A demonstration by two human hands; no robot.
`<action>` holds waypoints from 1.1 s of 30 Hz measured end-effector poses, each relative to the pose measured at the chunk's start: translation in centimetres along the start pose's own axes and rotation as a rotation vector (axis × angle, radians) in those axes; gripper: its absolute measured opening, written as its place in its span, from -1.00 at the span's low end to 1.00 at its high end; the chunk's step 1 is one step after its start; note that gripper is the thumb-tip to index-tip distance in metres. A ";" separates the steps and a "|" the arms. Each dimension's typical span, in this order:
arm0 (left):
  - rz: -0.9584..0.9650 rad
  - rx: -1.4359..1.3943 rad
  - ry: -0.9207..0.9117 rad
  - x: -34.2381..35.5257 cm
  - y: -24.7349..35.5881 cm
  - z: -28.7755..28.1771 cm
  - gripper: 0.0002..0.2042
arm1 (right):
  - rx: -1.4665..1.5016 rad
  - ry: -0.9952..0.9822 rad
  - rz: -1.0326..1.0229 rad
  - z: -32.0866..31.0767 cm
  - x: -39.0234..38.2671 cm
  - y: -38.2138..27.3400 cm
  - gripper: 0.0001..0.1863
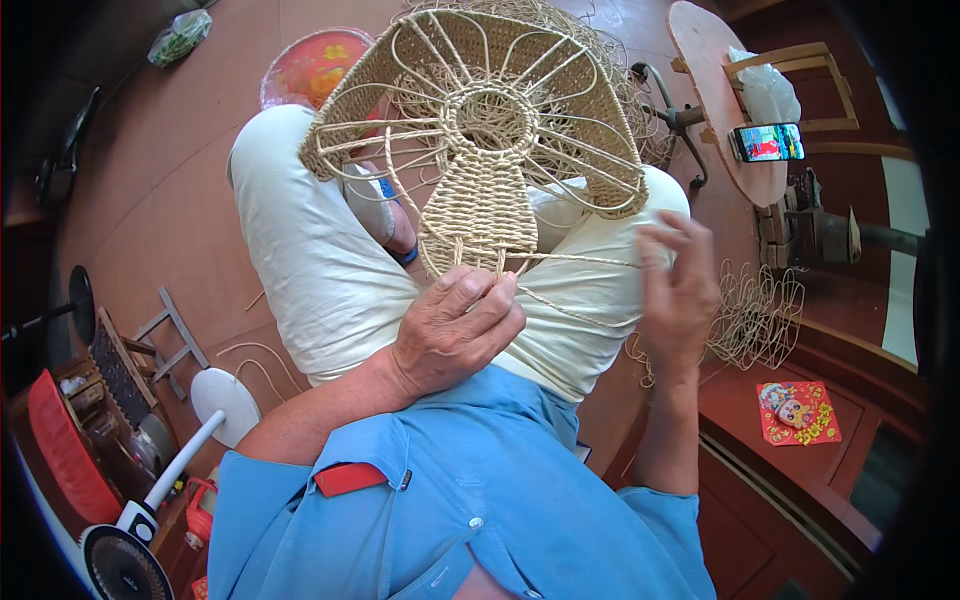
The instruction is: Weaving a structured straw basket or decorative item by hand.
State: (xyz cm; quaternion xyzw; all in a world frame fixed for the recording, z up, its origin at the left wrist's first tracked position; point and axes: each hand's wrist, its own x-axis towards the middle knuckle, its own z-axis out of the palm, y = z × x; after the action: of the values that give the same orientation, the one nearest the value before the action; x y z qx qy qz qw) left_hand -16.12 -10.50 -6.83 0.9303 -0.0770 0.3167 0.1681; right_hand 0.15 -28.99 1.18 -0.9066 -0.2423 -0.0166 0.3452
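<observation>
Centrally, woven piece: an openwork shape of twisted straw-coloured cord, the woven piece (487,155) lies over the lap, its wide curved rim (606,130) away from the body, a round ring (489,89) inside it, and a tightly woven panel (480,205) nearest the waist.
Long axis of the panel: straight out from the waist, from its near edge up to the ring, narrowing as it meets the ring.
Left hand: the nearer one; the left hand (460,325) sits just below the panel, thumb and fingertips pinched together at its near edge, where short cord ends stand out.
Right hand: raised to the right, well apart from the panel, the right hand (680,290) is blurred with fingers partly spread; whether they grip any cord, I cannot tell.
Cord strands: an upper strand (580,259) and a lower strand (572,313) run sideways from the panel's near edge towards the right hand, crossing the panel's long axis.
Key relation: judging by this layout, the sideways line of these strands against the pinched edge matters most; the panel lies up and left of the right hand.
Trousers: pale trousers (300,250) support the rim on both thighs.
</observation>
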 end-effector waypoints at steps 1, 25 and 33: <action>0.012 -0.005 0.000 0.2 -0.1 0.0 -0.83 | 0.017 -0.095 -0.036 1.2 -0.6 -1.3 -0.72; 0.064 -0.096 0.016 1.2 -1.1 -0.3 -0.83 | 0.257 -0.364 0.074 3.3 -6.6 -3.0 -0.57; -0.004 -0.212 -0.039 1.2 -1.4 -0.7 -0.81 | 0.675 -0.422 0.316 6.7 -8.4 -1.4 -0.80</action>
State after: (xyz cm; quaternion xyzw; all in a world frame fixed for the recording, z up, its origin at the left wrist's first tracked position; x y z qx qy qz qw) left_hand -15.25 -8.98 -5.92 0.9135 -0.1114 0.2880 0.2649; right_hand -8.79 -27.37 -4.71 -0.7521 -0.1576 0.3027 0.5638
